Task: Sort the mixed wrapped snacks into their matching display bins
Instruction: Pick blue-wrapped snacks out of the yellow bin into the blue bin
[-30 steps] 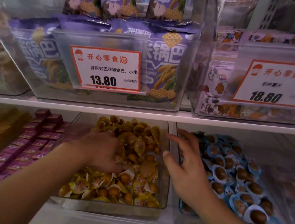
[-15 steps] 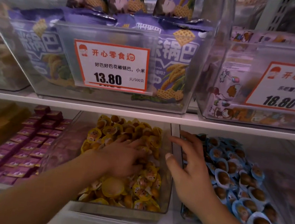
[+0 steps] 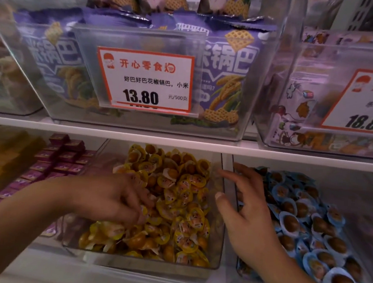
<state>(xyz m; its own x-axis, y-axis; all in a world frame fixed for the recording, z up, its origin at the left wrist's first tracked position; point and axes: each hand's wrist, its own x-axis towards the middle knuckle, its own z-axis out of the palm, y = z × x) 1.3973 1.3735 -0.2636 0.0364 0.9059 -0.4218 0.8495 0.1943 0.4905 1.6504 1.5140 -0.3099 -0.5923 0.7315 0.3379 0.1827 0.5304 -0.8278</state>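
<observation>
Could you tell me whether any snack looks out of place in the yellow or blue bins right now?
Nothing stands out. The clear bin of yellow-wrapped snacks shows only yellow wrappers, and the clear bin of blue-wrapped snacks only blue. The left hand digs into the yellow pile; what lies under it is hidden.

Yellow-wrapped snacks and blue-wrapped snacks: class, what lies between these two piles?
The head view shows two clear bin walls with a narrow gap between the yellow-wrapped snacks and blue-wrapped snacks; the right hand reaches across them.
</observation>
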